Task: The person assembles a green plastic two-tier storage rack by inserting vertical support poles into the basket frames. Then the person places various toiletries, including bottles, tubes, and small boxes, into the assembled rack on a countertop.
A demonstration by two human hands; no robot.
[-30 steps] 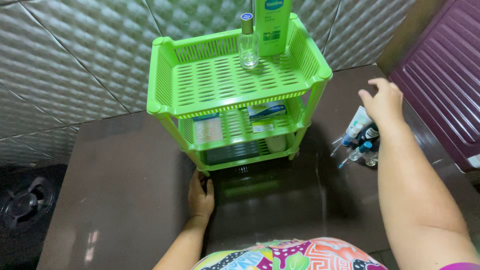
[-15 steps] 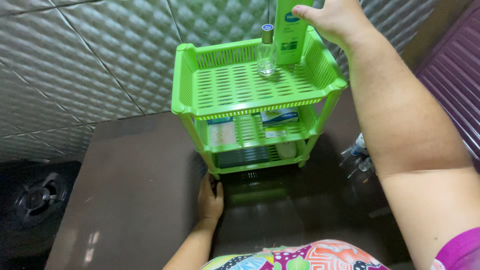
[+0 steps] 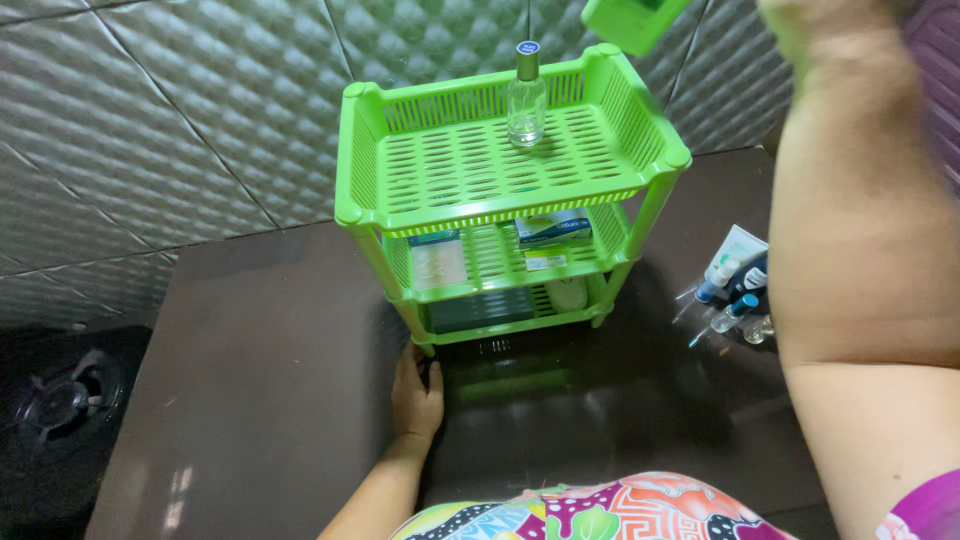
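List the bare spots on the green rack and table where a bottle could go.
Top shelf is bare except the clear glass bottle near its back rim. Dark table is bare left of the left hand. Crowded: middle shelf boxes, tubes and small bottles at right.

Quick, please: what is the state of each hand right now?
Left hand: rests open against the green rack's front leg, holding nothing.
Right hand: mostly out of frame; grip cannot be told.

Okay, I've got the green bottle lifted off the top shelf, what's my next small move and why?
Probably carry the green bottle right and down toward the bare table. The right hand has it tilted, clear of the rack; the left hand is at the rack's foot, and the glass bottle stands close.
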